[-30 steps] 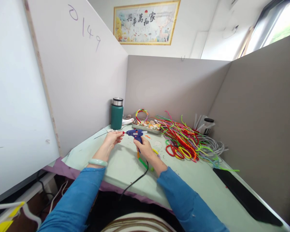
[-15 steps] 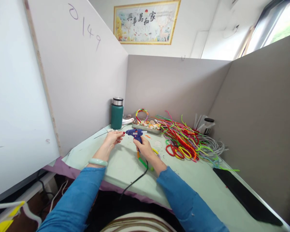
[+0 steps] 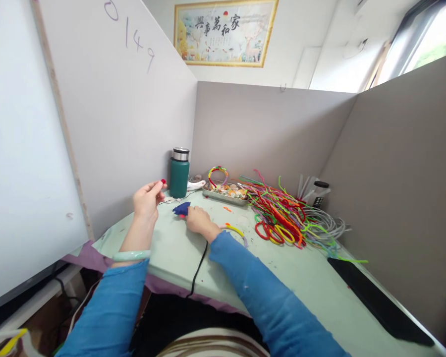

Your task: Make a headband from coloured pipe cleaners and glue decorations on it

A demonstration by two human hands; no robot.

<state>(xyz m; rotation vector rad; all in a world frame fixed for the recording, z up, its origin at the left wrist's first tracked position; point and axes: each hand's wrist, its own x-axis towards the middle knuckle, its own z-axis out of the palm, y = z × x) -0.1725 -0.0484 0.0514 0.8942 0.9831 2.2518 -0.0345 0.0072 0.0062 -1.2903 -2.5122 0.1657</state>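
My right hand (image 3: 197,219) is closed around a blue glue gun (image 3: 182,209), which lies low on the pale green table (image 3: 290,277) with its black cord (image 3: 197,270) running toward me. Lifted above the table to the left, my left hand (image 3: 145,199) pinches a small red bead (image 3: 163,181) on a thin wire between thumb and fingers. A pale bangle (image 3: 131,256) circles that wrist. A bent yellow and purple pipe cleaner (image 3: 236,231) lies just right of my right hand.
A green flask (image 3: 180,173) stands at the back left beside a metal tray (image 3: 226,192) of small pieces. A heap of coloured pipe cleaners (image 3: 286,213) and white cables fills the back right. A black flat object (image 3: 375,302) lies at the right edge. Partition walls enclose the desk.
My right hand has moved left and lowered the glue gun onto the table. My left hand has lifted up and to the left with the red bead, away from the nozzle.
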